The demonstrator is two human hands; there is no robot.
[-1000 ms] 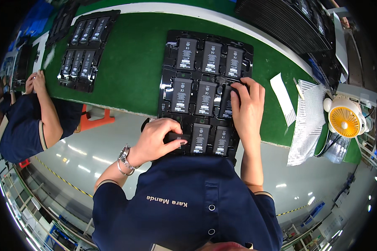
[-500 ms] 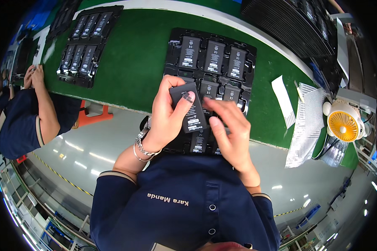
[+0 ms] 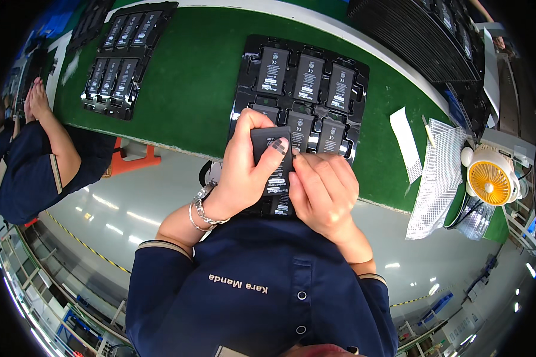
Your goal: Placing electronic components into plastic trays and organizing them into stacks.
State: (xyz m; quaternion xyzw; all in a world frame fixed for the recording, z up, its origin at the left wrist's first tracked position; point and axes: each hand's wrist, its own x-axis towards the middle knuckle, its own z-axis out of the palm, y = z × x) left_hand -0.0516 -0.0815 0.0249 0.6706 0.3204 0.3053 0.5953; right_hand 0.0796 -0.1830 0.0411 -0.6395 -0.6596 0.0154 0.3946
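Note:
A flat black battery with white print is gripped in my left hand, the thumb lying across its face and the fingers behind it. My right hand is closed at the battery's right edge, its thumb and fingertips pressed together; what they pinch is hidden. Below and beyond both hands lies a black plastic tray, holding several similar batteries in its pockets. My hands and the held battery cover part of its near half.
A second battery tray lies at the left of the green table. Stacked black trays stand at the far right. White strip, silvery bubble sheet and yellow fan are rightward. A co-worker's hands are far left.
My right fingers have come in from slightly apart to close at the battery's right edge. The battery has turned more upright. The co-worker's hands have shifted and come together.

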